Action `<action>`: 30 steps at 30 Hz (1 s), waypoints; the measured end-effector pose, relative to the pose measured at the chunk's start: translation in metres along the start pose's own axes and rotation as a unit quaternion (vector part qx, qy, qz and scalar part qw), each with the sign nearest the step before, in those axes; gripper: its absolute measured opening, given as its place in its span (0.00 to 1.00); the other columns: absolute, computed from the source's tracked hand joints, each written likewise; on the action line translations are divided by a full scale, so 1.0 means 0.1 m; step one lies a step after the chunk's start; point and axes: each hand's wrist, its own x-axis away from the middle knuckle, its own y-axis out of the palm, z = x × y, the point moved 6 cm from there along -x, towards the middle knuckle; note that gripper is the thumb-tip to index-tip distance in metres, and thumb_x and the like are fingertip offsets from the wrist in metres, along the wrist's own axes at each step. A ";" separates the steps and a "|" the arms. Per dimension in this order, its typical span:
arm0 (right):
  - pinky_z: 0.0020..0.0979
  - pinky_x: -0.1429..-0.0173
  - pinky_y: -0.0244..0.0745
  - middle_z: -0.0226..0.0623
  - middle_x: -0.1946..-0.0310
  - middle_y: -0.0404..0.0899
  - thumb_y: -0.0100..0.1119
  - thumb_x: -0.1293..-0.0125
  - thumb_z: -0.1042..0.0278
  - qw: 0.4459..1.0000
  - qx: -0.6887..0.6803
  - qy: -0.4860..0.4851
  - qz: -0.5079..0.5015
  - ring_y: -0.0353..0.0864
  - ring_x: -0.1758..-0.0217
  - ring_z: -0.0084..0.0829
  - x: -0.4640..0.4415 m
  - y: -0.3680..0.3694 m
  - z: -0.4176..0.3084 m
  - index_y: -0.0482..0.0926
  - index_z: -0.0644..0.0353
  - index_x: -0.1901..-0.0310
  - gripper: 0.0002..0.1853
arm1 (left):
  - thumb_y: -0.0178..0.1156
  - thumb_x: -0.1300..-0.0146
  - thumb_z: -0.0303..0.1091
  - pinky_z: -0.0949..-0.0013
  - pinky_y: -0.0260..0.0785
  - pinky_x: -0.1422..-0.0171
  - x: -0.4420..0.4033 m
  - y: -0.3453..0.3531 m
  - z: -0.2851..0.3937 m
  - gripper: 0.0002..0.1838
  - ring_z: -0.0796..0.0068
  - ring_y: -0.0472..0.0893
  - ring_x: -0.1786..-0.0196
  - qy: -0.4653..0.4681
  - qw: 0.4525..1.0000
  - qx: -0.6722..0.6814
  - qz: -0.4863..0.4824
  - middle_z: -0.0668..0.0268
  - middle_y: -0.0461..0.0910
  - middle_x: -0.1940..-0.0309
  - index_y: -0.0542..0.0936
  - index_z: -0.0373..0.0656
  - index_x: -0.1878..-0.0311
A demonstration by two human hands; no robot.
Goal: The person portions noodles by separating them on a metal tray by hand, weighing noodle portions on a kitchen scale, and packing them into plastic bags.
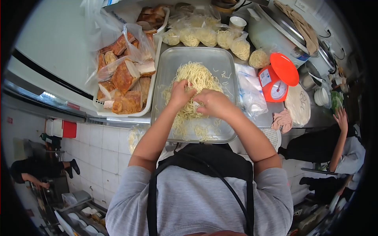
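Note:
A heap of pale yellow noodles (199,74) lies in a shallow metal tray (169,57) in front of me, with loose strands scattered toward the tray's near edge. My left hand (181,95) is on the left side of the heap, its fingers curled into the strands. From the right, my right hand (215,104) reaches in with bent fingers closed on noodles, close beside the left hand. The fingertips of both hands are partly hidden among the strands.
To the left, a white crate (153,86) holds large browned meat pieces (126,74). Several bagged noodle portions (207,37) line the tray's far side. At right are plastic bags (250,88), a red scale (275,80) and a pink cloth (282,120). Other people stand at both sides.

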 end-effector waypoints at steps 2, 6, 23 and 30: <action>0.35 0.60 0.70 0.39 0.70 0.75 0.57 0.52 0.68 0.999 0.004 0.027 0.017 0.75 0.65 0.38 0.01 0.21 0.07 0.78 0.55 0.68 0.08 | 0.64 0.55 0.38 0.65 0.62 0.51 -0.02 0.01 0.00 0.18 0.58 0.68 0.56 0.011 1.000 -0.001 -0.005 0.55 0.65 0.61 0.71 0.43 0.62; 0.35 0.63 0.71 0.39 0.73 0.74 0.56 0.51 0.68 0.996 0.013 0.068 0.054 0.75 0.68 0.39 0.04 0.24 0.16 0.78 0.56 0.68 0.08 | 0.64 0.55 0.38 0.66 0.62 0.52 -0.03 0.02 -0.01 0.18 0.61 0.68 0.57 0.005 1.000 -0.010 -0.003 0.56 0.65 0.61 0.72 0.43 0.63; 0.24 0.69 0.67 0.35 0.76 0.75 0.55 0.47 0.72 0.941 -0.214 0.201 0.169 0.72 0.75 0.23 0.64 -0.68 0.49 0.75 0.65 0.72 0.05 | 0.64 0.56 0.40 0.68 0.63 0.54 -0.19 0.12 -0.22 0.20 0.64 0.69 0.60 0.000 0.996 0.054 -0.067 0.55 0.66 0.61 0.72 0.40 0.62; 0.23 0.72 0.65 0.33 0.80 0.71 0.57 0.48 0.66 0.823 -0.549 0.119 0.085 0.69 0.78 0.22 1.91 -0.30 0.93 0.71 0.61 0.80 0.10 | 0.63 0.54 0.40 0.66 0.63 0.52 -0.18 0.06 -0.22 0.22 0.62 0.69 0.58 -0.018 0.997 0.036 -0.072 0.53 0.65 0.58 0.70 0.39 0.58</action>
